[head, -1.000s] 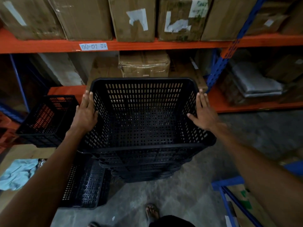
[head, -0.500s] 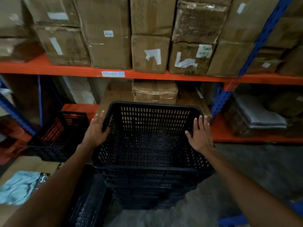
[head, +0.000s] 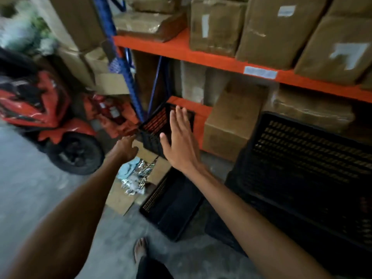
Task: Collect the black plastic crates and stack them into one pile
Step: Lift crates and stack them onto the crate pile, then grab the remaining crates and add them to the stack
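The pile of stacked black crates point(head: 306, 170) stands at the right on the floor, with nobody touching it. A single black crate point(head: 155, 127) rests tilted against the low orange shelf, left of centre. My right hand point(head: 179, 141) is stretched out flat in front of that crate, fingers apart, holding nothing. Just left of the crate, my left hand point(head: 126, 147) reaches forward with nothing in it; its fingers are partly hidden. Another black crate point(head: 171, 204) lies low on the floor between the single crate and the pile.
A red motorbike point(head: 50, 117) is parked at the left. Flat cardboard with a blue cloth and foil point(head: 132, 176) lies on the floor. Cardboard boxes point(head: 231, 125) fill the orange shelves point(head: 181, 51). A blue rack post point(head: 122, 63) rises behind. My foot point(head: 140, 249) is below.
Both hands have let go of the stacked pile and swung left toward the single crate by the shelf. The view has turned left, so the pile now sits at the right.
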